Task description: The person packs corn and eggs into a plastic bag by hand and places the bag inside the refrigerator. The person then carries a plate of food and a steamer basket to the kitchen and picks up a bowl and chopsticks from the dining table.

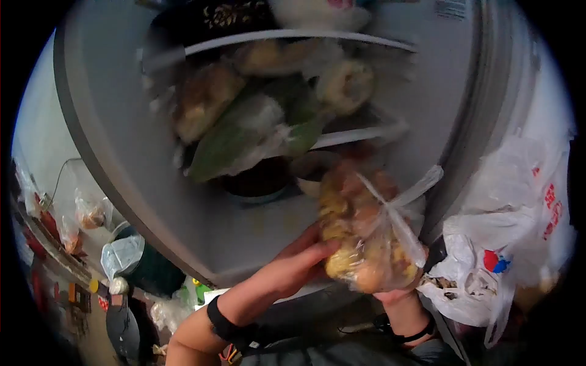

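Observation:
A clear plastic bag [372, 238] full of rounded yellow and orange pieces of food is held up in front of the fridge's lower part. Its knotted top twists out to the upper right. My left hand [308, 259] grips the bag's left side, thumb showing on the near face. Under the bag's lower right is my right hand [395, 296], holding it from below with most fingers hidden behind it. Just beyond the bag, a bowl [312, 172] and a dark-filled bowl [256, 186] sit in the fridge.
The open fridge [244, 235] has a shelf edge [354, 135] below wrapped food and a large green leaf bundle [229, 137]. White plastic bags [464, 274] crowd the right. A dark green bin [155, 262] stands at left.

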`<state>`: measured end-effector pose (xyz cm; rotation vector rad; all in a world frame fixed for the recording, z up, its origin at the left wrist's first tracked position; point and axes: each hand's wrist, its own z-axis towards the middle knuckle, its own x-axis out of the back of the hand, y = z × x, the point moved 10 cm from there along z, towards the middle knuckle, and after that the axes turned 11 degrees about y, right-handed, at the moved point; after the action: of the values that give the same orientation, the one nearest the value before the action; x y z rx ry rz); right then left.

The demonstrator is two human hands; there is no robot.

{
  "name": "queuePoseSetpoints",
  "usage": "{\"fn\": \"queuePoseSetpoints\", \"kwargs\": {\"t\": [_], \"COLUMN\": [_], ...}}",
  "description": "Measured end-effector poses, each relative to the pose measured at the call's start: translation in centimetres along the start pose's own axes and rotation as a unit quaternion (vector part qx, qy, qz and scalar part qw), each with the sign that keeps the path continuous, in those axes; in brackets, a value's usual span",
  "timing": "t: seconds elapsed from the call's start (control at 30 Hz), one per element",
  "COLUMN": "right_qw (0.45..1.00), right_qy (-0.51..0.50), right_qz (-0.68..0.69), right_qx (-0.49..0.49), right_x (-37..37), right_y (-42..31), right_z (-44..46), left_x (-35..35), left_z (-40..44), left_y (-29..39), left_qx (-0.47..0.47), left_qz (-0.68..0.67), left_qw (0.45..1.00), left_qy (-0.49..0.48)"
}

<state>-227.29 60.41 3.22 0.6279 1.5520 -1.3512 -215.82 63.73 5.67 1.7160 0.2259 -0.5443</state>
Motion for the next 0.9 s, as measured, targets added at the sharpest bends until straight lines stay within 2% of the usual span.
{"fn": "queuePoseSetpoints", "kwargs": {"t": [0.07,0.13,0.17,0.27,0.3,0.4,0.53,0.7,0.8,0.9], "right_qw": [1.000,0.999,0.999,0.998,0.996,0.994,0.995,0.991,0.985,0.974], "right_qy": [-0.015,-0.022,-0.032,0.012,-0.074,-0.100,-0.087,-0.080,-0.082,-0.084], "right_qz": [0.015,0.003,0.009,-0.040,0.003,0.000,-0.019,-0.072,-0.115,-0.167], "right_qx": [-0.008,0.026,0.024,0.055,0.039,0.043,0.049,0.078,0.102,0.125], "right_x": [0.4,1.1,0.8,2.5,2.0,0.6,2.4,2.7,1.6,1.1], "right_y": [0.2,-0.6,-0.7,-1.7,-2.0,-2.0,-1.8,-1.4,-2.1,-1.9], "right_z": [0.7,1.8,2.2,2.8,3.2,3.5,4.2,3.4,1.9,1.6], "left_x": [-0.7,-0.1,-0.7,-0.6,-0.4,0.0,0.4,0.8,0.0,0.1], "left_z": [1.0,2.1,2.1,3.5,3.9,4.1,4.4,3.5,1.6,0.5], "left_y": [0.7,-0.1,0.8,1.3,1.5,1.5,1.5,1.6,2.8,3.6], "left_qx": [-0.050,-0.038,-0.061,-0.091,-0.109,-0.063,-0.062,-0.098,-0.142,-0.141], "left_qz": [-0.011,-0.020,-0.007,0.007,0.015,-0.070,-0.087,-0.061,-0.023,-0.030], "left_qw": [0.998,0.999,0.998,0.996,0.994,0.995,0.994,0.993,0.989,0.990], "left_qy": [-0.038,-0.008,-0.004,0.005,0.002,0.017,0.013,-0.019,0.010,0.002]}}
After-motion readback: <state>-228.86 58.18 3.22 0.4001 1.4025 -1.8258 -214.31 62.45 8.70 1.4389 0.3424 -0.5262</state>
